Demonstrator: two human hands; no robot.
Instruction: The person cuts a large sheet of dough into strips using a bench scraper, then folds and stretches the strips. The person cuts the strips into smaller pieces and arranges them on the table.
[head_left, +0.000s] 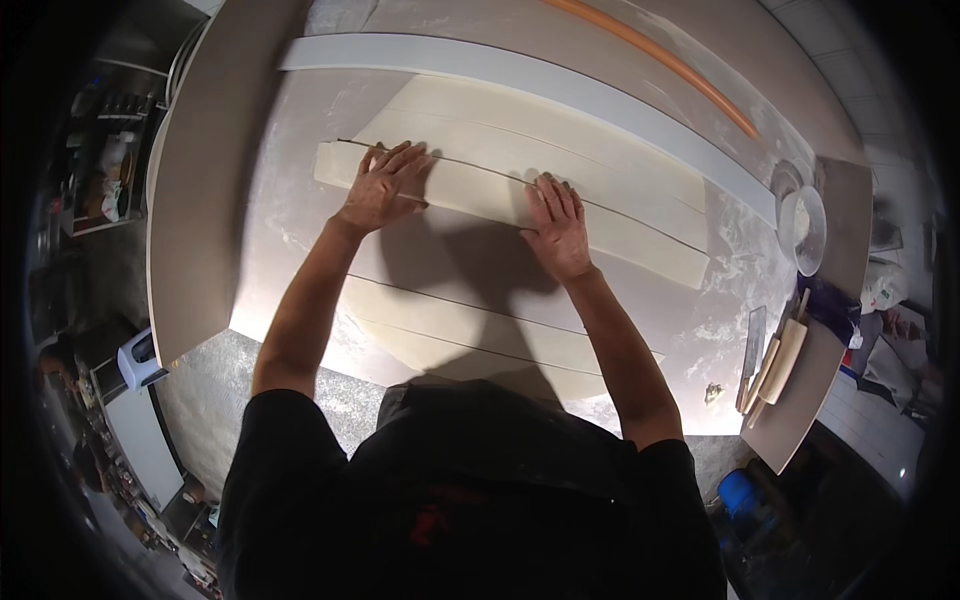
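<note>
A pale dough strip (480, 187) lies crosswise before me on a floured work surface (292, 202). My left hand (379, 187) spans it near its left end, fingers over the far edge and thumb side toward the near edge. Farther right, my right hand (559, 229) holds the same strip in a similar way, its thumb at the near edge. Just beyond, a wide dough sheet (517, 124) with long cut lines lies against the strip. Closer to my body are more cut dough strips (465, 319), partly in my shadow. The undersides of my fingers are hidden.
A long pale flat bar (525, 62) runs beyond the dough, with an orange rod (667, 60) behind it. At right stand a bowl (804, 229) with white powder, a flat blade (752, 349) and wooden rolling pins (784, 360). A raised board (217, 187) borders the left side.
</note>
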